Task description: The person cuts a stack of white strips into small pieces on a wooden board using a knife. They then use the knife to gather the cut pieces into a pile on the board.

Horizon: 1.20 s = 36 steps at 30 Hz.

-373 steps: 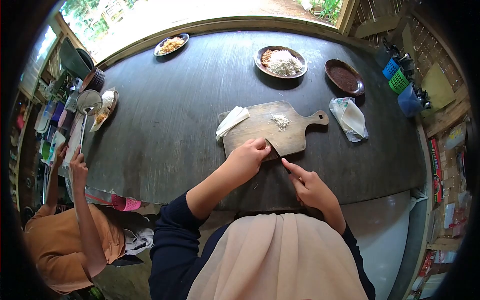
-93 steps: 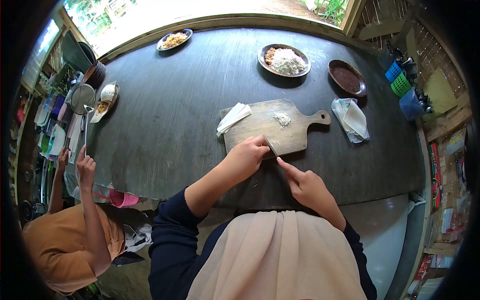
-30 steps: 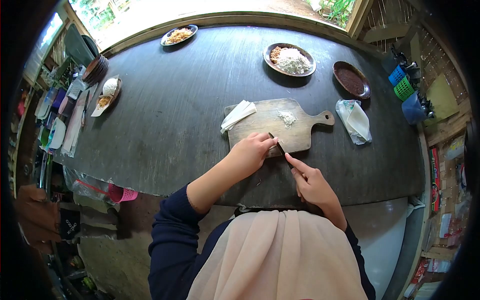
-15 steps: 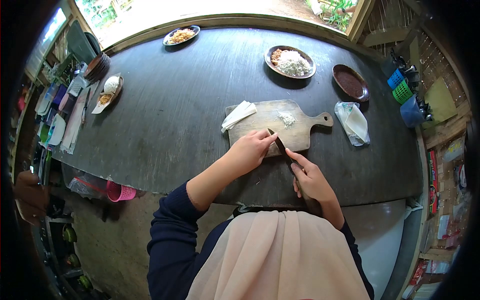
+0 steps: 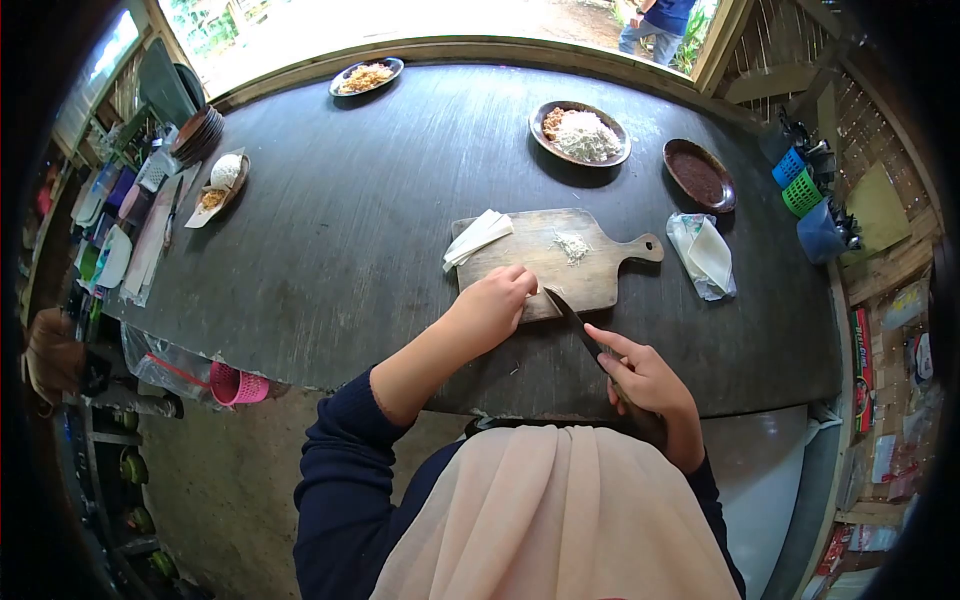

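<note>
My right hand (image 5: pixel 642 375) is wrapped round the handle of a dark-bladed knife (image 5: pixel 572 318), whose tip rests near the front edge of a wooden cutting board (image 5: pixel 580 285). Closed fingers of my left hand (image 5: pixel 500 300) press on the board's front left part, over a small white piece that is mostly hidden. Thin white shreds lie just by the blade. Farther back on the board is a small pile of white shreds (image 5: pixel 572 247). A stack of flat white strips (image 5: pixel 480 238) lies across the back left corner.
Behind the board stands a plate (image 5: pixel 540 157) with white shreds and orange-brown food. To the right are an empty brown plate (image 5: pixel 700 175) and a plastic-wrapped white packet (image 5: pixel 702 255). Farther left are a second food plate (image 5: pixel 365 77) and a small dish (image 5: pixel 226 190). A person (image 5: pixel 660 25) is outside.
The knife and my right hand have moved a little right and toward me, away from my left fingers. My left fingers have curled in more. A person has appeared outside.
</note>
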Tool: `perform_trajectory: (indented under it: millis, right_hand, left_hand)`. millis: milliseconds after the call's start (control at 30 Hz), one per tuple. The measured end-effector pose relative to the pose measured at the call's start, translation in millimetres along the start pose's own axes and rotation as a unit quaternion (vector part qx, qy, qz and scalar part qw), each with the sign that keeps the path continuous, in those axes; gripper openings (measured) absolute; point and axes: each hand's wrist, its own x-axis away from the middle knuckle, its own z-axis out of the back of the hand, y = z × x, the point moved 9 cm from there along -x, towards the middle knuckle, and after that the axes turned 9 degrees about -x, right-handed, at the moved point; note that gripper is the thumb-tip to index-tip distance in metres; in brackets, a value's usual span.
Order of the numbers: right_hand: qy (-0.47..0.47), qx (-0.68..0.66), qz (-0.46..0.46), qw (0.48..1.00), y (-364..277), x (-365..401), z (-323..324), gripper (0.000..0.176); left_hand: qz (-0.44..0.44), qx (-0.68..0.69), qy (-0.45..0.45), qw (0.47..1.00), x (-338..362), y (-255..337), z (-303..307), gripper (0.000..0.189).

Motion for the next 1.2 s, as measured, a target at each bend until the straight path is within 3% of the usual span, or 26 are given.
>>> perform_trajectory:
  millis: [267,333,667,733,867,933,1167,1200]
  right_hand:
    - [0.048,0.006,0.018,0.999,-12.3,-0.6,28.6,0.046]
    - [-0.002,0.041,0.051,0.998,-15.4,0.2,24.1,0.046]
    - [0.034,0.038,0.042,0.998,-14.4,-2.5,44.6,0.048]
    - [-0.025,0.062,0.043,0.997,-15.8,-2.6,32.2,0.048]
    - [-0.012,0.081,0.04,0.996,-19.1,-12.0,33.1,0.049]
    - [0.038,0.072,0.047,0.996,-19.8,-17.7,42.8,0.05]
    - [-0.009,0.071,0.038,0.997,-20.1,-22.5,28.5,0.049]
    - [0.034,0.063,0.034,0.997,-20.2,-22.6,36.7,0.048]
  left_hand:
    - [-0.007,-0.006,-0.003,1.0,0.1,-1.0,-0.9,0.009]
    - [-0.008,-0.002,-0.005,1.0,0.0,-1.0,-1.2,0.009]
    - [-0.027,0.035,0.018,0.999,-0.7,-1.1,1.2,0.013]
    - [-0.027,0.047,-0.003,0.999,-0.8,0.6,1.6,0.016]
    - [-0.043,0.051,0.002,0.998,0.4,1.7,2.8,0.018]
    - [-0.052,0.042,0.016,0.998,1.1,3.6,5.3,0.02]
    - [-0.041,0.05,0.001,0.998,1.3,5.0,5.8,0.023]
    - [-0.044,0.046,0.0,0.998,1.6,5.2,5.0,0.024]
